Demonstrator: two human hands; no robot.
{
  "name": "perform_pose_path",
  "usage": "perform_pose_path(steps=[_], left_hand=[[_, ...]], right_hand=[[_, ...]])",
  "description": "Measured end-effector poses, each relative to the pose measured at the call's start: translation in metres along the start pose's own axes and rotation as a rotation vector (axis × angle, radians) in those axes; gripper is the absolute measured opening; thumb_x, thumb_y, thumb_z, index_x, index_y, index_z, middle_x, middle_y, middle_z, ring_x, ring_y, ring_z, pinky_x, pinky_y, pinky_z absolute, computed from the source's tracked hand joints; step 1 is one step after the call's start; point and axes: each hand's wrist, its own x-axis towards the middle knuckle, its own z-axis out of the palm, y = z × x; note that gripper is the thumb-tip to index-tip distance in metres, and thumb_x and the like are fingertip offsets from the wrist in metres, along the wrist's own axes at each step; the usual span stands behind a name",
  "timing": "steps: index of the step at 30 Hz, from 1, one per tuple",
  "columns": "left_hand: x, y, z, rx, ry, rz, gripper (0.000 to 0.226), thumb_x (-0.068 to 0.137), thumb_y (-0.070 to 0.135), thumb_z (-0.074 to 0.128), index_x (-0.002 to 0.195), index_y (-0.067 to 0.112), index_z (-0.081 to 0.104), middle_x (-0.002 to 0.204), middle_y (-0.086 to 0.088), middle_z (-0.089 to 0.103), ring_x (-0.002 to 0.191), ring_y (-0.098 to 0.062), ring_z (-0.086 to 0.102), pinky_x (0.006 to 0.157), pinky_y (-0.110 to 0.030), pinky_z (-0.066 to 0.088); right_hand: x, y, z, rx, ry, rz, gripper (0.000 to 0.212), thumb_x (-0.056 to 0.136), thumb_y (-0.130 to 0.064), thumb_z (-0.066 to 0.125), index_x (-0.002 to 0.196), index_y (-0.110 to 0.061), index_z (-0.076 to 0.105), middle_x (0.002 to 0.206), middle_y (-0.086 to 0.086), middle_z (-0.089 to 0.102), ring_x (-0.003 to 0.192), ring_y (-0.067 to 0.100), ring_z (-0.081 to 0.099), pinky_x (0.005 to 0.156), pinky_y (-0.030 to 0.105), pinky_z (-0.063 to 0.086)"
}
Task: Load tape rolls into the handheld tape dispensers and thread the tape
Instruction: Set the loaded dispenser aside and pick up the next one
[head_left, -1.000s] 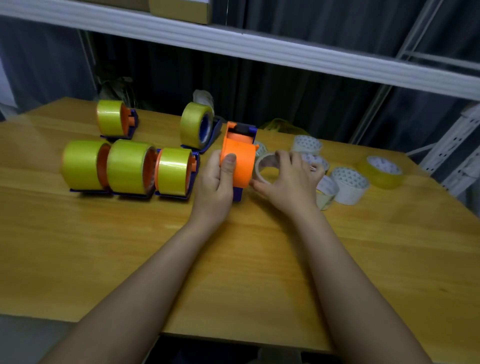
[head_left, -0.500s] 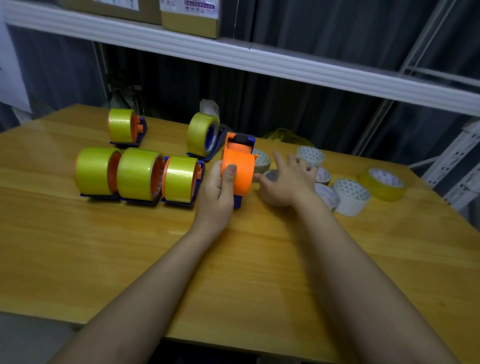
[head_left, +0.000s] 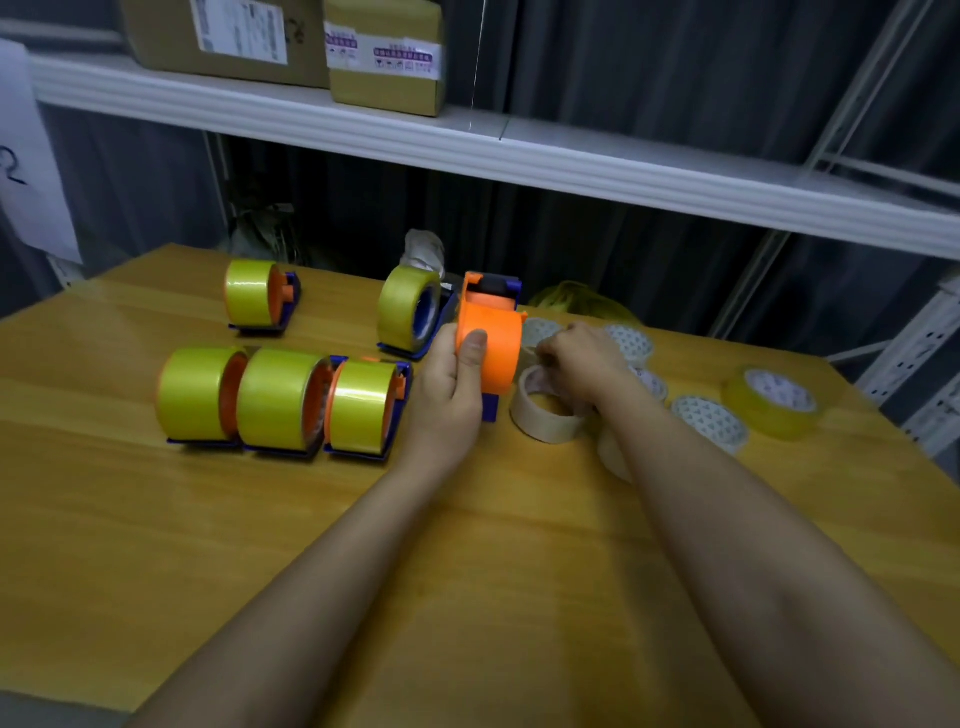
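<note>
An empty orange and blue tape dispenser (head_left: 491, 345) stands upright on the wooden table (head_left: 156, 545). My left hand (head_left: 449, 395) grips it from the left, thumb on its orange drum. Just right of it lies a pale tape roll (head_left: 545, 413). My right hand (head_left: 584, 364) is over that roll with its fingers curled at the roll's top edge. Several loaded dispensers with yellow tape stand to the left: three in a row (head_left: 283, 402) and two further back (head_left: 254, 293) (head_left: 410, 312).
Several loose tape rolls lie at the right: white-cored ones (head_left: 709, 421) (head_left: 631, 343) and a clear yellowish one (head_left: 774, 402). A white shelf (head_left: 519, 156) with cardboard boxes (head_left: 387, 52) runs overhead behind the table. A metal rack upright (head_left: 924, 364) stands at the far right.
My right hand has gone from lying spread over the rolls to curling its fingers on the pale roll beside the dispenser. My left hand stays on the dispenser. The camera has tilted up.
</note>
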Motion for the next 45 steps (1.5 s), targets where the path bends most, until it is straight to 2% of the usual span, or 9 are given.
perform_pose_path(steps=[7, 12, 15, 19, 25, 33, 38, 41, 45], left_hand=[[0.036, -0.003, 0.018, 0.028, -0.002, 0.019, 0.026, 0.102, 0.022, 0.035, 0.077, 0.022, 0.041, 0.061, 0.007, 0.038, 0.051, -0.001, 0.041, 0.050, -0.013, 0.031], [0.052, -0.011, 0.025, 0.011, 0.029, -0.016, 0.030, 0.102, 0.020, 0.035, 0.074, 0.016, 0.041, 0.058, 0.007, 0.036, 0.047, -0.001, 0.039, 0.048, -0.013, 0.029], [0.060, -0.016, 0.027, 0.018, 0.036, -0.011, 0.032, 0.102, 0.022, 0.037, 0.070, 0.019, 0.041, 0.057, 0.007, 0.036, 0.046, -0.001, 0.038, 0.048, -0.013, 0.028], [0.063, -0.026, 0.029, 0.074, 0.052, 0.006, 0.035, 0.102, 0.027, 0.039, 0.071, 0.010, 0.043, 0.059, 0.006, 0.034, 0.048, -0.003, 0.035, 0.048, -0.016, 0.026], [0.046, -0.034, 0.041, 0.082, 0.121, -0.055, 0.035, 0.102, 0.023, 0.040, 0.068, 0.021, 0.035, 0.059, 0.006, 0.032, 0.050, -0.001, 0.035, 0.050, -0.015, 0.027], [0.021, -0.033, 0.052, 0.057, 0.076, -0.039, 0.035, 0.102, 0.020, 0.040, 0.067, 0.023, 0.033, 0.060, 0.007, 0.034, 0.052, 0.000, 0.036, 0.050, -0.014, 0.028], [0.017, -0.031, 0.053, 0.051, 0.065, -0.014, 0.036, 0.101, 0.019, 0.040, 0.067, 0.025, 0.034, 0.059, 0.008, 0.035, 0.051, 0.001, 0.038, 0.049, -0.013, 0.028], [0.017, -0.030, 0.054, 0.016, 0.056, -0.015, 0.036, 0.102, 0.019, 0.040, 0.067, 0.026, 0.035, 0.059, 0.008, 0.036, 0.051, 0.000, 0.038, 0.050, -0.013, 0.028], [0.019, -0.028, 0.058, -0.002, 0.044, -0.013, 0.035, 0.102, 0.020, 0.039, 0.068, 0.028, 0.036, 0.059, 0.009, 0.037, 0.052, 0.000, 0.039, 0.051, -0.013, 0.028]], right_hand=[[0.032, 0.024, 0.004, -0.053, -0.018, 0.123, 0.020, 0.092, -0.024, 0.054, 0.109, -0.021, 0.064, 0.113, 0.006, 0.061, 0.114, 0.027, 0.045, 0.083, 0.034, 0.034], [0.039, 0.033, 0.016, 0.149, -0.046, 0.185, 0.044, 0.089, -0.018, 0.058, 0.132, -0.020, 0.053, 0.130, 0.010, 0.055, 0.124, 0.029, 0.044, 0.093, 0.038, 0.042], [0.023, 0.042, 0.007, 0.359, 0.191, 0.210, 0.045, 0.091, -0.026, 0.058, 0.135, -0.021, 0.051, 0.135, 0.006, 0.051, 0.126, 0.027, 0.041, 0.099, 0.039, 0.039], [-0.037, 0.049, -0.004, 0.575, 0.542, 0.171, 0.022, 0.092, -0.035, 0.059, 0.102, -0.018, 0.069, 0.097, -0.003, 0.063, 0.097, 0.017, 0.050, 0.085, 0.036, 0.044], [-0.102, 0.044, 0.023, 0.331, 0.086, 0.165, 0.032, 0.088, -0.050, 0.056, 0.109, -0.026, 0.060, 0.104, -0.008, 0.054, 0.112, 0.015, 0.038, 0.097, 0.035, 0.026], [-0.099, 0.010, 0.029, 0.466, 0.273, 0.044, 0.019, 0.091, -0.021, 0.060, 0.108, -0.012, 0.065, 0.104, 0.001, 0.064, 0.106, 0.019, 0.051, 0.082, 0.022, 0.029], [-0.088, -0.003, 0.034, 0.607, 0.251, 0.011, 0.031, 0.082, -0.029, 0.072, 0.101, -0.006, 0.067, 0.095, 0.007, 0.064, 0.095, 0.022, 0.053, 0.079, 0.024, 0.036], [-0.100, 0.026, 0.037, 0.510, 0.449, 0.274, 0.031, 0.091, -0.039, 0.057, 0.103, -0.011, 0.065, 0.103, 0.006, 0.063, 0.102, 0.024, 0.051, 0.088, 0.034, 0.038], [-0.126, 0.064, 0.042, 0.244, 0.118, 0.627, 0.042, 0.093, -0.032, 0.050, 0.131, -0.014, 0.049, 0.134, 0.009, 0.051, 0.126, 0.030, 0.037, 0.101, 0.043, 0.028]])
